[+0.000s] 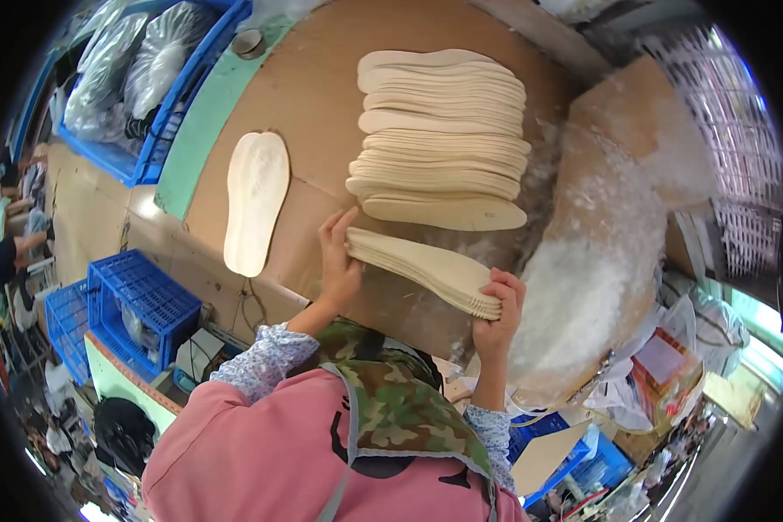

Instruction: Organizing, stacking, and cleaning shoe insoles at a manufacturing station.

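head view:
1. one pink top [296, 457] and one camouflage apron [413, 409] are seen nearest, worn by the person.
2. two hands are shown. by the left hand [339, 265], one end of one bundle of cream insoles [422, 266] is gripped, fingers curled over the edge; by the right hand [498, 309], the other end is pinched between fingers and thumb.
3. the bundle is held aslant above one brown board [322, 104]; several layers are stacked in it, the exact count not to be told.
4. one single insole [257, 204] is laid flat to the left, well apart.
5. one long row of insoles [439, 143] is ranged just beyond the bundle, overlapped too closely to be counted.
6. one small round cup [250, 43] is set far left, near one blue crate [152, 143], in which plastic bags [170, 56] are piled.
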### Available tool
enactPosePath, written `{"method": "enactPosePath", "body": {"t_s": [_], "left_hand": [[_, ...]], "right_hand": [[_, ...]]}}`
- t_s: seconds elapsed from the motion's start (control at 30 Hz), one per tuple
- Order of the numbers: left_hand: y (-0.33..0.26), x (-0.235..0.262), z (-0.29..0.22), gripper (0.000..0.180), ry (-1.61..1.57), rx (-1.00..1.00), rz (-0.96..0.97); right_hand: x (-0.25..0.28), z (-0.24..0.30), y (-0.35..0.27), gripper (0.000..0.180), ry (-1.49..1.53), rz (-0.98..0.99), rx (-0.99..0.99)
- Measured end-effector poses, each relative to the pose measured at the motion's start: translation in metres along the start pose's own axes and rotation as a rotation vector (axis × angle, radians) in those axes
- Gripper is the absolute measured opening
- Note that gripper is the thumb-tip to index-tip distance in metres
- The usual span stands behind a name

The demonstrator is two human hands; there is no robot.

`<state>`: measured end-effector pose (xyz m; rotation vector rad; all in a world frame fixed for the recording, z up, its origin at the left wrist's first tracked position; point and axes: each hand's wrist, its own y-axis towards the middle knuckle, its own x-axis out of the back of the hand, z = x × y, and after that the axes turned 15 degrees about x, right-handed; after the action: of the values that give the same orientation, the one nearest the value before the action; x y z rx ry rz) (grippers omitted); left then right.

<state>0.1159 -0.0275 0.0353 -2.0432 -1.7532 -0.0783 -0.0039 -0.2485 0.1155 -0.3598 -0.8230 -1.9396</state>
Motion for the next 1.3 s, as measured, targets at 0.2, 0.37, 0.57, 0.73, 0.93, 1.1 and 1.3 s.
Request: {"method": "enactPosePath", "body": {"t_s": [0.2,0.37,0.57,0.73,0.93,1.1,1.3], "left_hand": [[0.003,0.002,-0.005,0.071,0.11,-0.101,0.213],[0.034,0.011,-0.027,0.061,0.247,-0.185,-0.042],[0.194,-0.026,-0.124,0.046,0.371,-0.702,0.006],[0.317,-0.113,-0.152,0.038,0.806,-0.499,-0.082],[0.351,-0.117,-0.098,0.017,0.991,-0.859,-0.535],[0.273,-0.127,-0.15,0.03,0.694,-0.483,-0.362],[0.267,-0.083,-0.168,0.047,0.763,-0.227,0.388]], "right_hand": [[-0.006,-0.06,0.031,0.044,0.151,-0.078,-0.265],[-0.033,-0.071,0.025,0.063,-0.041,-0.411,-0.406],[-0.086,-0.02,-0.014,0.054,0.64,-0.41,-0.783],[-0.09,-0.004,0.012,0.056,0.829,-0.493,-1.04],[-0.094,-0.003,0.004,0.056,1.037,-0.401,-1.068],[-0.079,-0.017,0.007,0.063,0.95,-0.38,-1.072],[-0.072,-0.034,0.0,0.057,1.043,-0.357,-1.091]]}}
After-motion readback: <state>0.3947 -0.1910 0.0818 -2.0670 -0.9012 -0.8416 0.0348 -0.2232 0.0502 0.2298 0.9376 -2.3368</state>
